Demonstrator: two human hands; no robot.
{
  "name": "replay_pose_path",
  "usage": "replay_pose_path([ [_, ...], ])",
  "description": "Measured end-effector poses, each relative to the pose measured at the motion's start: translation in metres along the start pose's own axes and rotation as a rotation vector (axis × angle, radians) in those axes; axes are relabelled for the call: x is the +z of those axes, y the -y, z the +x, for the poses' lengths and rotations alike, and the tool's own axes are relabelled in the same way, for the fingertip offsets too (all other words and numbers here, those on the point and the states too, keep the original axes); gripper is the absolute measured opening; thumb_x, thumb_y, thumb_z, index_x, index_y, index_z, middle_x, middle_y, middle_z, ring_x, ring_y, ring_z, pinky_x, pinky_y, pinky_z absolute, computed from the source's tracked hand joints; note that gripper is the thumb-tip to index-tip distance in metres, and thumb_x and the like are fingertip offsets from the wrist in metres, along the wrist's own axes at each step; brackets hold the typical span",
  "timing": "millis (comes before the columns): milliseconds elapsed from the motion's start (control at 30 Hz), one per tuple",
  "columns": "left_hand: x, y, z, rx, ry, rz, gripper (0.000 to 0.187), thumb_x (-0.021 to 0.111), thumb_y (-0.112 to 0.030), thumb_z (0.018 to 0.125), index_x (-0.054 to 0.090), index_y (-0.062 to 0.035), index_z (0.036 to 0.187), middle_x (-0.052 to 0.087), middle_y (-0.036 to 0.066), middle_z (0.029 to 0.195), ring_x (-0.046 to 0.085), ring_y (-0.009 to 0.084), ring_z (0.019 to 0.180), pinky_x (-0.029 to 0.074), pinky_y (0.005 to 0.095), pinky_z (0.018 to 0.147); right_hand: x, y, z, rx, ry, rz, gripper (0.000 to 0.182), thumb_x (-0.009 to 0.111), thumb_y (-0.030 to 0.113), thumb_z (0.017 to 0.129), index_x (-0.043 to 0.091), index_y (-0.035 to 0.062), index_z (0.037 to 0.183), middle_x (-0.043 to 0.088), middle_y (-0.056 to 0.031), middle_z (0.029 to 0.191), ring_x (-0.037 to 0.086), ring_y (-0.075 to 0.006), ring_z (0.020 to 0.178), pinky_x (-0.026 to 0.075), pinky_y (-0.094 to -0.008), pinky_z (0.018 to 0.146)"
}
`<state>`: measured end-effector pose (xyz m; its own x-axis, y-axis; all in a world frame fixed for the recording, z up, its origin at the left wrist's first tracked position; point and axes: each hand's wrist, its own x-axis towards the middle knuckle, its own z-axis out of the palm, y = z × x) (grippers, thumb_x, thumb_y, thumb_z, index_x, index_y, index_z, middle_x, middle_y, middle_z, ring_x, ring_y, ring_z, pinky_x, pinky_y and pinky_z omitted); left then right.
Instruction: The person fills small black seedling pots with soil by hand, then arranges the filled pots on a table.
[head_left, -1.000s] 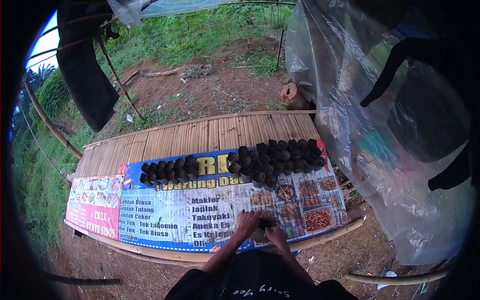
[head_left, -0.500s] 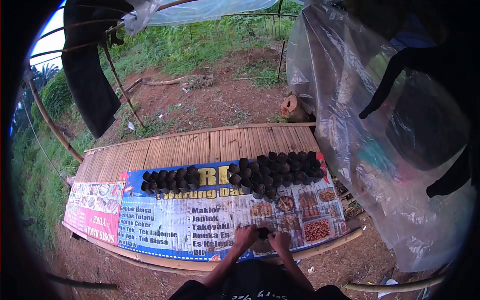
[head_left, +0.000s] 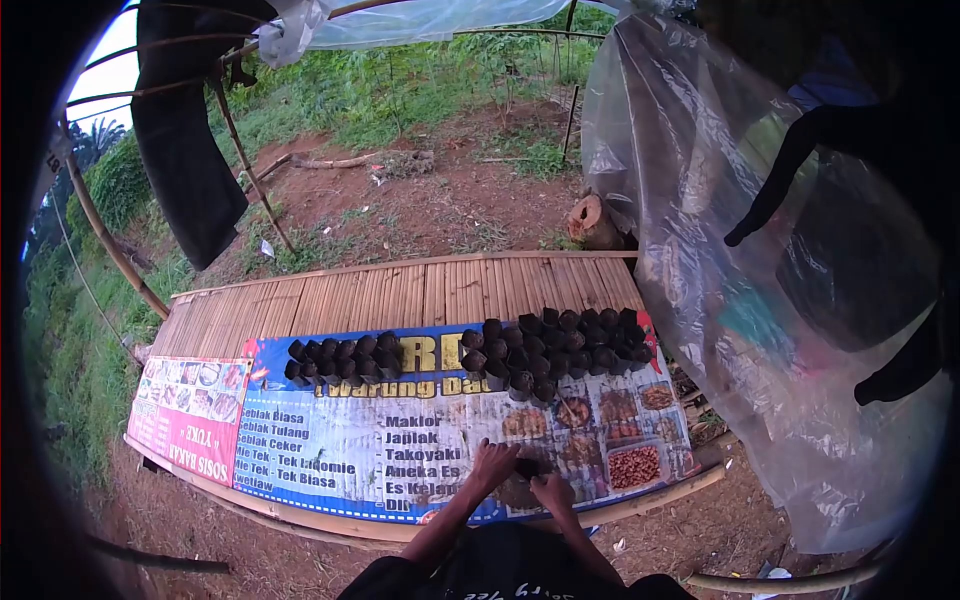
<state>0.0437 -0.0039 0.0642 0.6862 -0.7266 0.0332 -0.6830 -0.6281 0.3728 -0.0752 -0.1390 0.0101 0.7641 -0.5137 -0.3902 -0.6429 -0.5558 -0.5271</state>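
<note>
Over the printed banner [head_left: 310,415] on this slatted bamboo worktop [head_left: 370,300], a small black planter bag [head_left: 533,467] sits between two hands. The right hand's [head_left: 554,493] fingers pinch its near edge; the left hand [head_left: 494,463] touches its side (whether those fingers grip, I can't tell). Similar bags [head_left: 550,350] stand clustered beyond.
</note>
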Motion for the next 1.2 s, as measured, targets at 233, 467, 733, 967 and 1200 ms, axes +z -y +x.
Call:
replay_pose_path([
  [233, -0.008, -0.003, -0.009, 0.008, 0.042, -0.133, 0.015, 0.057, -0.021, 0.075, 0.064, -0.0084, 0.079, 0.066, 0.015, 0.073, 0.065, 0.0313, 0.072, 0.043, 0.0493, 0.076, -0.042, 0.029, -0.018, -0.152, -0.185, -0.125, 0.032, 0.061, 0.04, 0.074, 0.072, 0.011, 0.079, 0.067, -0.017, 0.074, 0.065, -0.0348, 0.076, 0.05, -0.0444, 0.074],
  [467, -0.004, -0.004, -0.016, -0.069, 0.039, -0.121, 0.015, 0.057, -0.021, 0.074, 0.064, -0.0077, 0.077, 0.065, 0.016, 0.072, 0.064, 0.0333, 0.071, 0.043, 0.0496, 0.078, -0.035, 0.023, -0.011, -0.169, -0.22, -0.113, 0.031, 0.062, 0.039, 0.073, 0.072, 0.0097, 0.077, 0.066, -0.0172, 0.073, 0.065, -0.0355, 0.072, 0.051, -0.0439, 0.071],
  [733, -0.006, -0.008, -0.024, -0.119, -0.012, -0.192, 0.02, 0.059, -0.026, 0.075, 0.063, -0.0073, 0.08, 0.064, 0.017, 0.071, 0.063, 0.0371, 0.072, 0.045, 0.0497, 0.08, -0.041, 0.025, -0.013, -0.166, -0.164, -0.025, 0.031, 0.063, 0.038, 0.073, 0.072, 0.0094, 0.079, 0.066, -0.017, 0.075, 0.065, -0.0354, 0.075, 0.051, -0.0427, 0.07],
  [967, 0.0, -0.001, -0.027, -0.117, 0.039, -0.116, 0.023, 0.058, -0.028, 0.078, 0.062, -0.0076, 0.087, 0.066, 0.018, 0.076, 0.065, 0.0352, 0.075, 0.044, 0.0507, 0.083, -0.031, 0.018, -0.009, -0.197, -0.194, -0.064, 0.032, 0.063, 0.039, 0.074, 0.071, 0.0083, 0.077, 0.066, -0.0164, 0.073, 0.064, -0.0356, 0.072, 0.05, -0.0432, 0.067],
  [1200, -0.016, -0.011, -0.015, -0.087, 0.101, -0.055, 0.036, 0.057, -0.037, 0.083, 0.055, -0.0071, 0.103, 0.067, 0.017, 0.083, 0.065, 0.0343, 0.079, 0.044, 0.0501, 0.078, -0.028, 0.02, -0.021, -0.122, -0.149, -0.077, 0.048, 0.06, 0.055, 0.078, 0.069, 0.0079, 0.071, 0.065, -0.0146, 0.069, 0.064, -0.0359, 0.071, 0.049, -0.0455, 0.066],
])
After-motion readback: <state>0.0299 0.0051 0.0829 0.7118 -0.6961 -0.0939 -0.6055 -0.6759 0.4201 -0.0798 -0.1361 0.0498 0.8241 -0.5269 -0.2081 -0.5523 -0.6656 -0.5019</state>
